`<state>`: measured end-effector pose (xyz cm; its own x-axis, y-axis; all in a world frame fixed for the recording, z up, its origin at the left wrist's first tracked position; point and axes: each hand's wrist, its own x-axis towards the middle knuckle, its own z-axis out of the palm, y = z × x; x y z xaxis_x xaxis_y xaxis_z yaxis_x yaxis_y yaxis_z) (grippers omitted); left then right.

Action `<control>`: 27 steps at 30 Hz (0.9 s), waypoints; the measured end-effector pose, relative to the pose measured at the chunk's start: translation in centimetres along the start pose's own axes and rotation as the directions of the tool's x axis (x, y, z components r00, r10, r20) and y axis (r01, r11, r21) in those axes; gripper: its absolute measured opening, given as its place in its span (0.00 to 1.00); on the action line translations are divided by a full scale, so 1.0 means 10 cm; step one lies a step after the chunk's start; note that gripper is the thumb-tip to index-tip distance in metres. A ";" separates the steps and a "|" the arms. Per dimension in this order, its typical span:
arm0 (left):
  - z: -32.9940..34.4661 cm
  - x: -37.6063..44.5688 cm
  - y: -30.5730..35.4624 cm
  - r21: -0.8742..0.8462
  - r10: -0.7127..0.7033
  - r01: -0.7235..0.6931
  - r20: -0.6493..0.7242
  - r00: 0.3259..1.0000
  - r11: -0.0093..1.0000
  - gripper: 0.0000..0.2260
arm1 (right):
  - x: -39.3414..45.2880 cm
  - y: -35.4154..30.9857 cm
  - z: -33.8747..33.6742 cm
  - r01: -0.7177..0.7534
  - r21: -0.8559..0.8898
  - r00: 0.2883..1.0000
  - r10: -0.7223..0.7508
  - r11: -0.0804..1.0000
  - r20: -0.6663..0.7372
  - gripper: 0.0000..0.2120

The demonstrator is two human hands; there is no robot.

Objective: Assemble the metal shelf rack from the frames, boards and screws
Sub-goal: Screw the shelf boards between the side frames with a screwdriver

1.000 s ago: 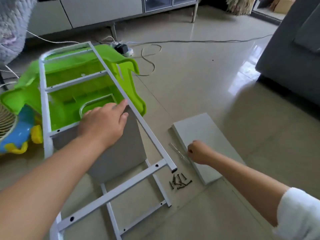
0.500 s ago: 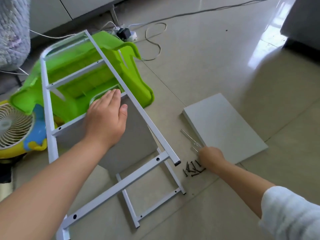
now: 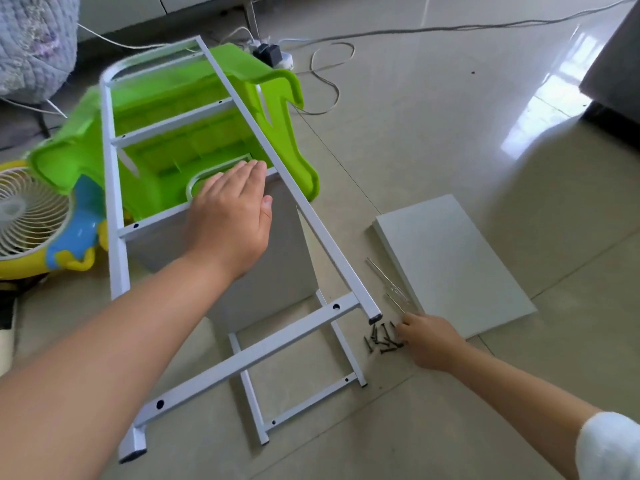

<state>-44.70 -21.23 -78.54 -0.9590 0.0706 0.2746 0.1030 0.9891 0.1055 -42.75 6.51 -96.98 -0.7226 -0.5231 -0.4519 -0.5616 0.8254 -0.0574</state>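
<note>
Left hand (image 3: pixel 230 216) lies flat, fingers straight, on the white metal ladder frame (image 3: pixel 304 216), hiding part of the grey board (image 3: pixel 277 271) underneath. Right hand (image 3: pixel 429 341) is at the dark screws (image 3: pixel 381 339) beside the frame's foot; can't tell whether its fingers pinch one.

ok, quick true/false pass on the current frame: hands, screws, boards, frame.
1. The left hand rests flat on the board held between the white frames. True.
2. The right hand is lifting the loose board off the floor. False: it reaches at the pile of screws; that board lies flat on the floor.
3. The screws lie on the floor beside the frame's foot. True.
4. A screwdriver is in the left hand. False: it lies on the floor by the loose board.
</note>
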 end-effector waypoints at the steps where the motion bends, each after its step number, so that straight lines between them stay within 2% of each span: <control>1: 0.00 0.00 0.00 -0.002 -0.002 0.002 0.012 1.000 1.000 0.24 | -0.01 0.00 0.01 0.003 -0.004 1.000 -0.003 1.000 0.007 0.14; 10: -0.10 0.01 0.02 0.016 -0.012 0.010 0.135 0.991 1.000 0.28 | 0.05 -0.03 -0.01 -0.044 -0.032 0.995 0.046 0.999 0.090 0.15; 13: -0.18 0.02 0.01 0.057 -0.045 0.034 0.210 0.977 0.998 0.29 | 0.06 0.02 -0.10 -0.041 0.024 0.990 0.037 0.999 0.133 0.07; 14: -0.22 0.02 0.01 0.073 -0.048 0.031 0.248 0.967 0.997 0.27 | 0.06 0.05 -0.18 -0.054 0.074 0.992 0.045 0.996 0.116 0.08; 16: -0.29 0.02 -0.01 0.102 -0.097 0.070 0.293 0.951 0.992 0.26 | 0.08 0.10 -0.39 -0.075 0.185 0.997 0.069 0.980 0.038 0.11; 19: -0.38 -0.03 -0.07 0.204 -0.231 0.173 0.309 0.923 0.964 0.29 | 0.14 0.05 -0.87 -0.039 0.416 0.970 0.134 0.908 -0.202 0.03; 22: -0.46 -0.12 -0.22 0.305 -0.317 0.224 0.301 0.899 0.926 0.23 | 0.23 -0.15 -1.41 0.054 0.595 0.873 0.251 0.802 -0.418 0.04; 25: -0.54 -0.23 -0.44 0.316 -0.340 0.254 0.256 0.905 0.914 0.13 | 0.29 -0.42 -1.96 0.193 0.614 0.765 0.274 0.765 -0.582 0.04; 27: -0.56 -0.30 -0.59 0.225 -0.310 0.267 0.185 0.932 0.937 0.14 | 0.34 -0.60 -2.27 0.293 0.587 0.712 0.238 0.754 -0.661 0.04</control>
<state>-40.96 -27.97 -74.63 -0.9750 -0.2173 0.0468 -0.2193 0.9747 -0.0427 -51.00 -5.01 -78.01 -0.9144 -0.3165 0.2525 -0.3986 0.5942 -0.6986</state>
